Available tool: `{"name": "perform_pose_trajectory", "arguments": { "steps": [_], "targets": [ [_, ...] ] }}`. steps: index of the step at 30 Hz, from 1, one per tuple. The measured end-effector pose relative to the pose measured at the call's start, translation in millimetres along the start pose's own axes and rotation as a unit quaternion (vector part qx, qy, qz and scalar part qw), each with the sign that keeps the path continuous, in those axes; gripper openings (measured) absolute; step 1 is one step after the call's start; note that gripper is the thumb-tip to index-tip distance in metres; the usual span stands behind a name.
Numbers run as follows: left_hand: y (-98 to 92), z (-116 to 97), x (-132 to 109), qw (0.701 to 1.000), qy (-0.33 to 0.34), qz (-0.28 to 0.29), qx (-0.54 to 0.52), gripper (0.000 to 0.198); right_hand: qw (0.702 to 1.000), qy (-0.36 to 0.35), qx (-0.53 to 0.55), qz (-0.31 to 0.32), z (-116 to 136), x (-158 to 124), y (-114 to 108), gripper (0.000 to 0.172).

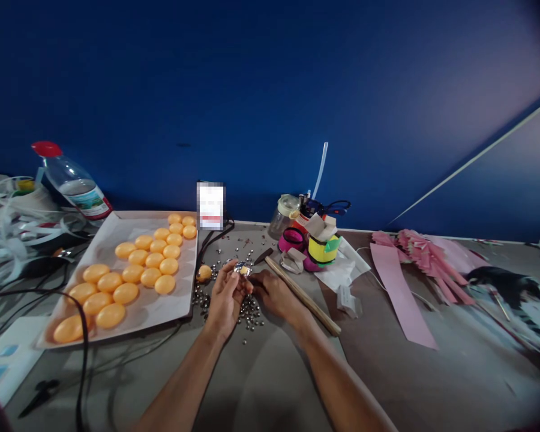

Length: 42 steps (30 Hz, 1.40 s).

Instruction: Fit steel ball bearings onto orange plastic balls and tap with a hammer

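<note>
Entry, head view. I am watching the left hand (pixel 225 297) raised just over the bench (pixel 270 372). Its fingers (pixel 234 281) are pinching closed on a small studded piece (pixel 243 269), silvery with an orange patch showing. The piece is sitting at the fingertips, above the scatter of loose studs (pixel 251 315) and just right of a lone orange ball (pixel 204 273).

The right hand (pixel 273 292) is lying just beside it, fingers curled down toward the bench. I cannot tell whether they are touching the piece or holding a stud.

Risks, as I am judging them:
- The hold is at the fingertips only and the surface looks smooth and rounded, so a hard push from the right could be squirting the piece out and sending it rolling among the studs.
- The studs look pointed, and the hands are resting right beside and over them; a prick is possible.
- The wooden stick (pixel 303 297) is lying just beside the right wrist, so a sweep of the forearm could be knocking it.
- The lone ball is sitting loose near the edge of the tray (pixel 162 309) of orange balls (pixel 137 273) and could be rolling if bumped.

Orientation: the orange patch is facing roughly up, toward the camera. The piece is reading as roundish, too small here for me to be naming a long axis.
</note>
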<state>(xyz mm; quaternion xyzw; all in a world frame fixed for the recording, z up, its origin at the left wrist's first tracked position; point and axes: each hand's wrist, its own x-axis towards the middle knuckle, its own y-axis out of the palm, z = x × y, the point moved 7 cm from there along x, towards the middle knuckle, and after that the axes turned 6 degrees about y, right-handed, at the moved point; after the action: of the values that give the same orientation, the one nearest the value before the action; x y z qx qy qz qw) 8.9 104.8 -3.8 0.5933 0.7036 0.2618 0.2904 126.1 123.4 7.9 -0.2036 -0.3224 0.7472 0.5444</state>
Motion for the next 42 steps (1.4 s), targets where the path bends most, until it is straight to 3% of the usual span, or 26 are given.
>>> {"name": "perform_pose_trajectory", "arguments": {
  "steps": [4,9,16,20,24,29,32,42],
  "targets": [
    [-0.7,1.3,1.6,1.0,0.003,0.004,-0.005,0.035,0.997,-0.02,-0.075,0.027,6.4,-1.4,5.0,0.02],
    [-0.1,1.9,1.4,1.0,-0.001,0.011,-0.007,0.035,0.993,-0.01,-0.115,-0.01,4.6,-0.8,8.3,0.017],
    [0.5,1.8,-0.6,1.0,-0.007,0.006,0.005,0.033,0.995,-0.004,0.069,-0.067,-0.8,1.2,-5.9,0.014],
    [1.0,2.0,-0.8,1.0,-0.013,0.006,0.012,0.034,0.989,0.007,0.145,-0.042,-7.0,3.8,-6.9,0.015],
    [0.4,2.8,-0.7,1.0,-0.014,0.006,0.019,0.034,0.989,0.047,0.138,-0.003,-12.7,3.8,0.5,0.016],
    [-0.1,2.5,-0.5,1.0,-0.005,0.006,0.015,0.035,0.995,-0.032,0.091,0.002,2.8,2.1,-0.8,0.021],
    [0.4,1.7,-0.6,1.0,-0.007,0.001,0.014,0.035,0.995,-0.044,0.087,0.001,2.3,2.4,-1.1,0.025],
    [-2.6,4.3,0.6,0.999,-0.014,0.002,0.036,0.034,0.975,0.055,0.21,-0.051,-15.5,5.5,-11.5,0.016]
  ]
}}
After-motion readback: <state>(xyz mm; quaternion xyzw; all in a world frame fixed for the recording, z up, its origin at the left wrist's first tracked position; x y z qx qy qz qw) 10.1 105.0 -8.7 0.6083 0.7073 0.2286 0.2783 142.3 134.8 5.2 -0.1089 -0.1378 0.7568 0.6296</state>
